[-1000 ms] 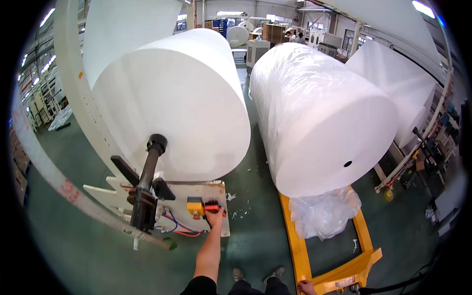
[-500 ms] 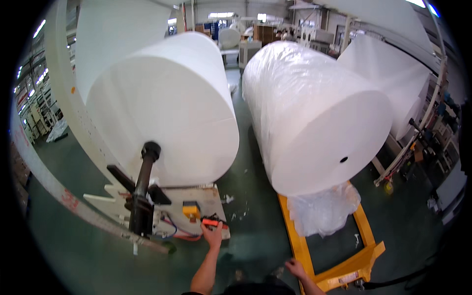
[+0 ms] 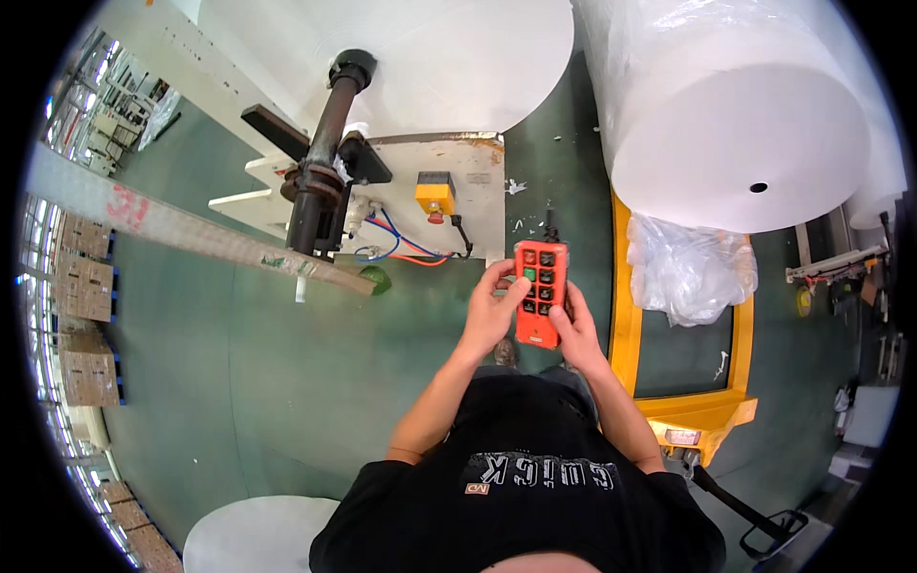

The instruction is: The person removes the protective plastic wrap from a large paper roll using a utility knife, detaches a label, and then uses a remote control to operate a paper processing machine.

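Note:
Both of my hands hold an orange-red remote control (image 3: 540, 328) upright in front of my body. It has two columns of buttons, one of them green, and a short black strap or stub at its top end. My left hand (image 3: 494, 306) grips its left side, with the thumb over the buttons by the green one. On the right side, my right hand (image 3: 579, 328) is closed around the lower part, its thumb against the edge. The fingers behind the remote are hidden.
A big white paper roll (image 3: 458, 57) sits on a dark shaft (image 3: 330, 124) ahead left; a machine base with a yellow stop-button box (image 3: 436, 194) is below it. Another roll (image 3: 735, 143), partly plastic-wrapped, stands by a yellow pallet jack (image 3: 623, 315) at right. Stacked cartons (image 3: 86, 277) line the left.
The remote has come from beside the machine base to in front of my body. My right hand has joined my left on it. My view has tilted downward.

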Tool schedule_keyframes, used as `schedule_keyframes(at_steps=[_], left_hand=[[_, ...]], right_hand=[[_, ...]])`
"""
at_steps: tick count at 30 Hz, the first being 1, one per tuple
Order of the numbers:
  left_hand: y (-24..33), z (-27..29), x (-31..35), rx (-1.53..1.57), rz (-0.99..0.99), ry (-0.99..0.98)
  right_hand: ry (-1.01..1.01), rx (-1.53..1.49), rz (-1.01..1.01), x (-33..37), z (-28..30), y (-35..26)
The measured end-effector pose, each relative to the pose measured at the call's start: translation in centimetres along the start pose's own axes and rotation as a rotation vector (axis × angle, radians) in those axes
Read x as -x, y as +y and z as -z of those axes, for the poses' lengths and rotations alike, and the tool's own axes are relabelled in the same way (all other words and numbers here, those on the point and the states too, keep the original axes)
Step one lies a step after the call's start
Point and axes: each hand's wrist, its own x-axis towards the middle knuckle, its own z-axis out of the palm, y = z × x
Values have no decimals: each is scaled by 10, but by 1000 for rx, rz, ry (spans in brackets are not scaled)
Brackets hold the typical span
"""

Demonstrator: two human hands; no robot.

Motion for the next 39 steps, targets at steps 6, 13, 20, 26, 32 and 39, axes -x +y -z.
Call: schedule_keyframes(at_steps=[6,13,20,26,32,39], left_hand=[[20,3,17,153,8,-96],[18,6,16,324,110,-60],[7,10,5,202,77,-11],[19,48,17,-112,-182,142],[72,160,41,-744,-775,1065],[107,233,25,-476,-758,1017]], right_hand=[[-33,-291,-131,12,-17,-12],[-1,-337,-186,16,-24,-9],[60,-308,-205,7,-32,-9],[113,-402,-314,6,-37,-17],[139,-494,-435,5,-10,26],[119,-658,-627,2,-6,32]])
